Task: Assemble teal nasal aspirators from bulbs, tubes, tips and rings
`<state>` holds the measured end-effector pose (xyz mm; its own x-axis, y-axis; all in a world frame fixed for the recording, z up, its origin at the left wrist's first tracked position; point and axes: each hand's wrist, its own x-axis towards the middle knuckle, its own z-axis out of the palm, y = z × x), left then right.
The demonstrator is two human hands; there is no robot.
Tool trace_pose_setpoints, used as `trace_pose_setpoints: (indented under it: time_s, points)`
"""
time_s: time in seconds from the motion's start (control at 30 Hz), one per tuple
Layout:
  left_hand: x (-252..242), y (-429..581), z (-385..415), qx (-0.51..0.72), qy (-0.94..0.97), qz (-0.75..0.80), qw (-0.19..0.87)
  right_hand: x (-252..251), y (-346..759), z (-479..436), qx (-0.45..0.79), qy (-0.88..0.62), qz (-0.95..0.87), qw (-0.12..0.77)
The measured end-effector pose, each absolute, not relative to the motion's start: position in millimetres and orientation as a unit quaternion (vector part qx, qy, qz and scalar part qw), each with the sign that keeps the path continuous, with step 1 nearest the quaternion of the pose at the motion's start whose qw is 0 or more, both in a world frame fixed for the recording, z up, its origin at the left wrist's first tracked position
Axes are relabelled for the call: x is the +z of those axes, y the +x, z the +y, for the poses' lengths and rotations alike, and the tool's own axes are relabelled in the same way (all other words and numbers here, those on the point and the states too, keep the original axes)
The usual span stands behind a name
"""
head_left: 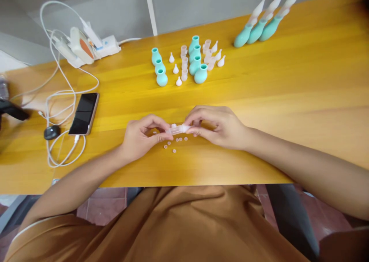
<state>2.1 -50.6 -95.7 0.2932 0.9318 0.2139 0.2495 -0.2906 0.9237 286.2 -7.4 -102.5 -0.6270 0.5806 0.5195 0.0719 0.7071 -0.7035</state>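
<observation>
Both hands meet over the near middle of the yellow wooden table. My left hand pinches one end of a small clear plastic tube, and my right hand pinches its other end. The tube lies level just above the tabletop. Several tiny pale discs are scattered on the wood right under it. Farther back stand rows of teal rubber bulbs, small white tips and clear tubes.
Three assembled teal bulbs with long clear nozzles lie at the back right. A black phone on a white cable, a power strip with chargers and a small black object sit at the left.
</observation>
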Motion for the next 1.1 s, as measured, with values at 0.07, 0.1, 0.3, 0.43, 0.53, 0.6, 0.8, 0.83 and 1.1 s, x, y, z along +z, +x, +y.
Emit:
trace_pose_setpoints:
  time_s: [0.07, 0.1, 0.3, 0.43, 0.53, 0.6, 0.8, 0.83, 1.1]
  points:
    - [-96, 2, -50, 0.411, 0.692, 0.428, 0.411, -103, 286, -7, 0.334, -0.192, -0.839, 0.385]
    - [-96, 2, -50, 0.410, 0.693, 0.428, 0.410, -104, 287, -6, 0.334, -0.190, -0.839, 0.385]
    - [-97, 1, -50, 0.406, 0.703, 0.420, 0.406, -105, 287, -5, 0.334, -0.184, -0.844, 0.377]
    - [-99, -1, -52, 0.400, 0.711, 0.424, 0.394, -104, 288, -4, 0.330, -0.178, -0.848, 0.374]
    - [-100, -1, -52, 0.395, 0.715, 0.424, 0.391, -105, 288, -4, 0.327, -0.172, -0.854, 0.367]
    - [-100, -1, -52, 0.395, 0.715, 0.422, 0.392, -106, 288, -5, 0.328, -0.169, -0.853, 0.370]
    - [-97, 1, -51, 0.430, 0.711, 0.409, 0.378, -110, 284, -9, 0.295, -0.166, -0.848, 0.407]
    - [-97, 1, -51, 0.435, 0.711, 0.404, 0.378, -110, 283, -10, 0.284, -0.165, -0.849, 0.413]
    - [-98, 5, -55, 0.454, 0.702, 0.376, 0.399, -106, 283, -17, 0.272, -0.154, -0.844, 0.435]
